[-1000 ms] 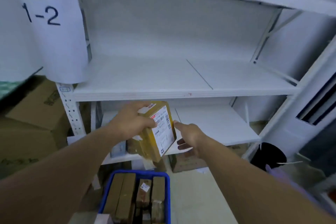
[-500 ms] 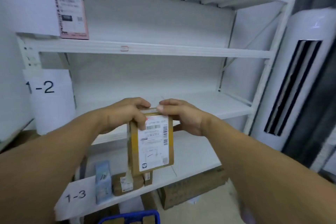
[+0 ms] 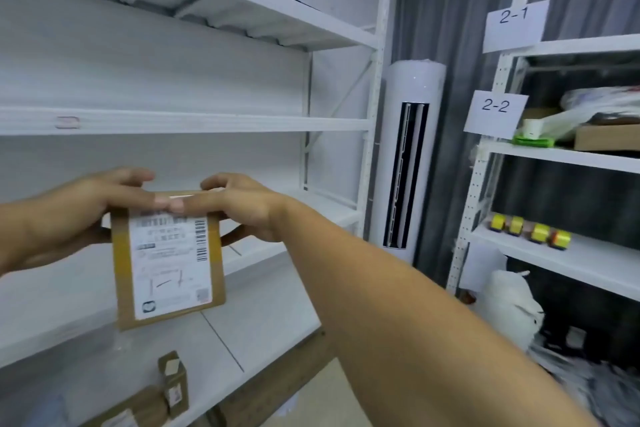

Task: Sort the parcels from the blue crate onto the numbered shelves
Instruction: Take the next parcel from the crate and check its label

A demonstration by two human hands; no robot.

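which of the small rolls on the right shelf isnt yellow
The rightmost roll of the four: it looks orange-red, while the other three are yellow.

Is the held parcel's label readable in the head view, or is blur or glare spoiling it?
Head view: the parcel label is motion-blurred, barcodes visible but print unreadable, no glare on it; head view: light is soft and even, the signs 2-1 and 2-2 read sharply, rack uprights lean from wide-angle distortion.

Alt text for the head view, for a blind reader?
The left hand and right hand hold a flat brown cardboard parcel with a white label by its top edge, before white metal shelves. At right, a white tower air conditioner and a rack labelled 2-1, 2-2.
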